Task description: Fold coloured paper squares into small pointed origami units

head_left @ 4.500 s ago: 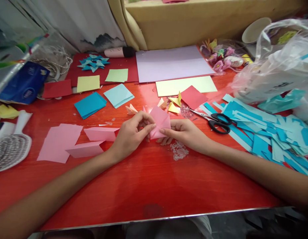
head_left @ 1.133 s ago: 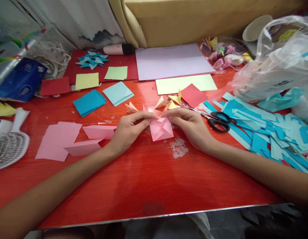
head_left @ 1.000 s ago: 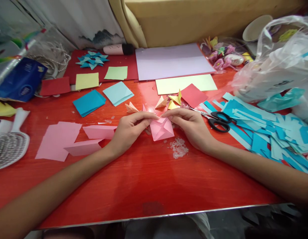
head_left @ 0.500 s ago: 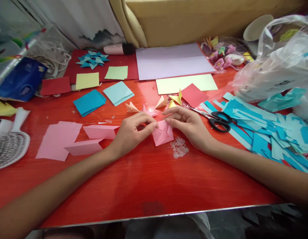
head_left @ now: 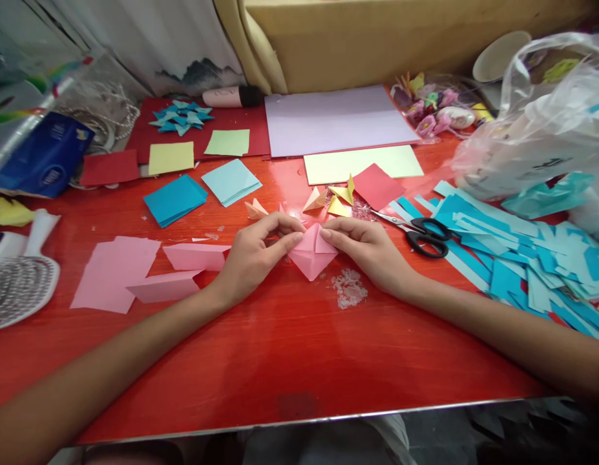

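A pink folded paper (head_left: 313, 253) is held between both hands above the red table (head_left: 260, 361), one point toward me and a raised fold down its middle. My left hand (head_left: 257, 253) pinches its left edge between thumb and fingers. On the opposite edge my right hand (head_left: 364, 248) pinches it the same way. Left of my left hand lie two creased pink papers (head_left: 196, 257) and a pile of flat pink sheets (head_left: 115, 270). Small folded yellow pieces (head_left: 345, 192) and a peach folded piece (head_left: 315, 199) sit just beyond my fingers.
Black-handled scissors (head_left: 428, 236) and a heap of blue paper strips (head_left: 526, 258) lie to the right, near a plastic bag (head_left: 536, 142). Clear bits (head_left: 349, 288) are scattered by my right wrist. A white hairbrush (head_left: 22, 284) is at far left; blue squares (head_left: 176, 199) lie behind.
The pink paper has turned from a flat square to a diamond with a point toward me, its middle fold raised. My right hand's fingers have closed onto its right edge.
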{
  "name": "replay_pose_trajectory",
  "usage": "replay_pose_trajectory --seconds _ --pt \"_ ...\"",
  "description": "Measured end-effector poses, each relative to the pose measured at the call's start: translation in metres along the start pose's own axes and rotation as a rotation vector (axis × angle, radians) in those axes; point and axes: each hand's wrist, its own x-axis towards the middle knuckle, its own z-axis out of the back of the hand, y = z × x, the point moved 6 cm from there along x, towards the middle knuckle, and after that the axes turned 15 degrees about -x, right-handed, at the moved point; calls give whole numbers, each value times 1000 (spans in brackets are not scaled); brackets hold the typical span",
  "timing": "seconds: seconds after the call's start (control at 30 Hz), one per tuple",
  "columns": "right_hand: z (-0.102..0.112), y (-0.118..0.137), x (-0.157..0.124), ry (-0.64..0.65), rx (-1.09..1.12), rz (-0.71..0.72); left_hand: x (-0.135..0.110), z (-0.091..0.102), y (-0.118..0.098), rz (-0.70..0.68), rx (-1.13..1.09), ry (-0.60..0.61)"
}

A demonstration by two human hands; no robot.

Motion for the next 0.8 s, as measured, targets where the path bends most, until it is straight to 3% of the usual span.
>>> replay_pose_trajectory --seconds 0.37,0.8 --pt "-2 1 -1 43 -191 31 1 -4 4 76 25 110" --pt "-2 4 -1 28 -280 90 1 -4 10 137 48 127"
